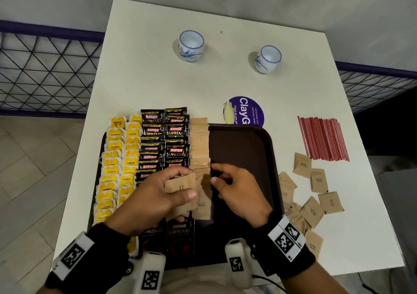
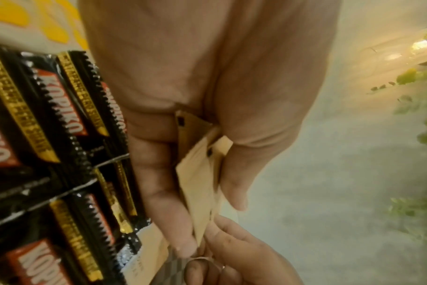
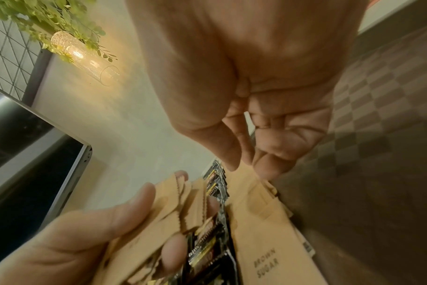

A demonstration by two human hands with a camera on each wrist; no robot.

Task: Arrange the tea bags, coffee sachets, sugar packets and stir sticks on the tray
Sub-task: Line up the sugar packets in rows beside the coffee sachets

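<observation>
The left hand (image 1: 158, 194) grips a small stack of brown sugar packets (image 1: 180, 186) between thumb and curled fingers, above the near end of the tray (image 1: 243, 149). Just right of that stack, the right hand (image 1: 239, 192) hovers with fingers loosely bent and holding nothing, fingertips near the row of sugar packets (image 1: 199, 142) beyond the grip. Tea bags (image 1: 117, 165) and coffee sachets (image 1: 164, 140) lie left of the grip, loose sugar packets (image 1: 316, 194) and stir sticks (image 1: 322, 138) well to its right on the table (image 1: 158, 79).

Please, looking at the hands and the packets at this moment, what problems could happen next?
1. The left hand grips several brown paper sugar packets loosely fanned; one may slip onto the black Kopiko coffee sachets.
2. The right hand works right at the overlapped sugar column on the dark brown tray; a nudge could break the row.
3. The red stir sticks lie loose near the white table edge and might roll off.
</observation>
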